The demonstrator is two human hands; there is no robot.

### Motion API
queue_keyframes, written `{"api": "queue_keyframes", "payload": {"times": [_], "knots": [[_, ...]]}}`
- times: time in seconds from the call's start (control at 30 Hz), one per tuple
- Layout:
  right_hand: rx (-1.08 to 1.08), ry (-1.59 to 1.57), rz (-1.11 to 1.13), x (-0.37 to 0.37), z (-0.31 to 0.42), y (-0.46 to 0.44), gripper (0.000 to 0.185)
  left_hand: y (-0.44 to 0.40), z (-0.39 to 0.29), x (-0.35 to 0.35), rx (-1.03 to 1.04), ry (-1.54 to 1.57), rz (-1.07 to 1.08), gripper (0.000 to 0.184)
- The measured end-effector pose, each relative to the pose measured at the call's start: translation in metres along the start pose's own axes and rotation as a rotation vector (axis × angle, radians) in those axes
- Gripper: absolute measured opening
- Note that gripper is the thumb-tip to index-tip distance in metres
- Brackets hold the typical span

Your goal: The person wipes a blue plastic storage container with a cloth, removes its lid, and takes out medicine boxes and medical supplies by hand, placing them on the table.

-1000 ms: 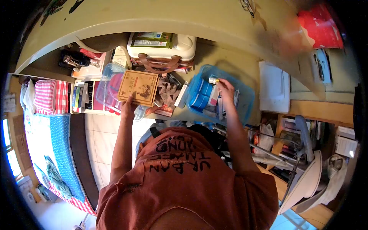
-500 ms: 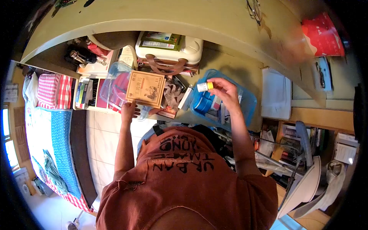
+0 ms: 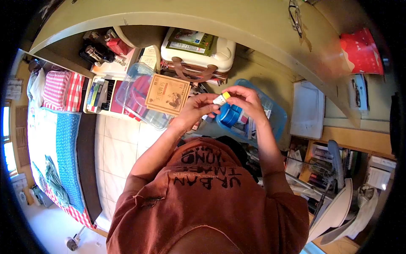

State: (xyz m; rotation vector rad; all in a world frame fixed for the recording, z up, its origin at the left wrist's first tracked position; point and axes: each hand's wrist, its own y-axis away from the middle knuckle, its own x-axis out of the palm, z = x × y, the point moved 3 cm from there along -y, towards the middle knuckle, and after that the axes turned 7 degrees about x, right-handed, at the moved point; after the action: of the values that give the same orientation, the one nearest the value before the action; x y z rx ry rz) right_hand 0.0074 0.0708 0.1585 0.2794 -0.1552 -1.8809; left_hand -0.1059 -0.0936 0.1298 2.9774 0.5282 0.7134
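Note:
A small white bottle (image 3: 219, 100) with a yellow cap is held up between my two hands, tilted. The fingertips of my left hand (image 3: 198, 111) close on the white, labelled body. My right hand (image 3: 248, 103) pinches the bottle at its yellow cap. Below my right hand stands a blue translucent bin (image 3: 277, 116) with a round blue container (image 3: 229, 115) and several small boxes inside. To the left of my hands, a flat square cardboard box (image 3: 167, 94) with printed characters rests on a clear plastic container (image 3: 127, 95).
Behind my hands is a white case (image 3: 198, 55) with brown handles and green packets on top. A curved shelf edge (image 3: 169, 29) spans overhead. A bed (image 3: 67, 156) lies at left; a white fan-like object (image 3: 336, 211) and crowded shelves are at right.
My left hand has let go of the cardboard box and moved right to the bottle. The box now lies on the clear container. My right hand still holds the bottle.

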Motion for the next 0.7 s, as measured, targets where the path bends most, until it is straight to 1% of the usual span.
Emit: {"api": "queue_keyframes", "payload": {"times": [0.07,0.13,0.4,0.7], "knots": [[0.033,-0.004,0.006,-0.001,0.0,-0.002,0.027,-0.005,0.006,0.001,0.011,0.01,-0.027,0.036],[-0.006,-0.001,-0.005,-0.002,-0.002,-0.004,0.026,-0.008,0.01,-0.001,0.015,0.023,-0.032,0.036],[-0.013,0.015,-0.029,-0.003,0.003,-0.007,0.024,-0.011,0.014,-0.002,0.004,0.11,-0.03,0.032],[-0.016,0.002,-0.007,0.0,0.003,-0.013,0.024,-0.009,0.011,-0.003,0.017,0.08,-0.073,0.03]]}}
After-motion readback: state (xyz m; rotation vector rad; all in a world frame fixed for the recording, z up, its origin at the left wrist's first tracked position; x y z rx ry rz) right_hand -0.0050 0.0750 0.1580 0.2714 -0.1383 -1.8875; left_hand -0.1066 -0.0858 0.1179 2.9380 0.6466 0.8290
